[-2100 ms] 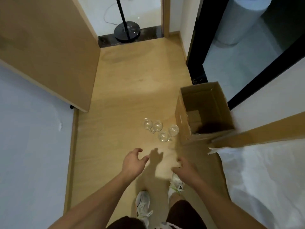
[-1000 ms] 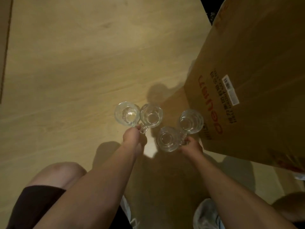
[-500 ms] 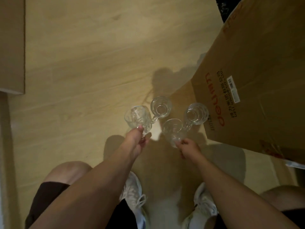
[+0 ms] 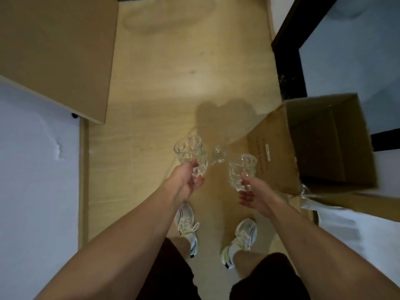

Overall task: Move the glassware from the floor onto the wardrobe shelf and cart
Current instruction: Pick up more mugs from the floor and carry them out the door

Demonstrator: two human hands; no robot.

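Observation:
My left hand (image 4: pixel 184 182) grips a clear cut-glass mug (image 4: pixel 190 153) near its base, lifted off the wooden floor (image 4: pixel 173 83) and tilted away from me. A second glass mug (image 4: pixel 241 169), also in the air, is pinched by my right hand (image 4: pixel 253 193) at its lower part. Between the two held mugs, a third glass (image 4: pixel 219 153) stands upright on the floor. Any further glass is hidden behind my right hand's mug.
An open cardboard box (image 4: pixel 324 144) stands on the floor at my right, close to the right mug. A wooden panel (image 4: pixel 58 50) juts in at the upper left. A black door frame (image 4: pixel 287 61) lies far right. My shoes (image 4: pixel 186 226) are below the hands.
Both hands have lifted a glass mug off the floor. The camera has risen from a crouch, so the floor, the remaining glass and the box look farther away.

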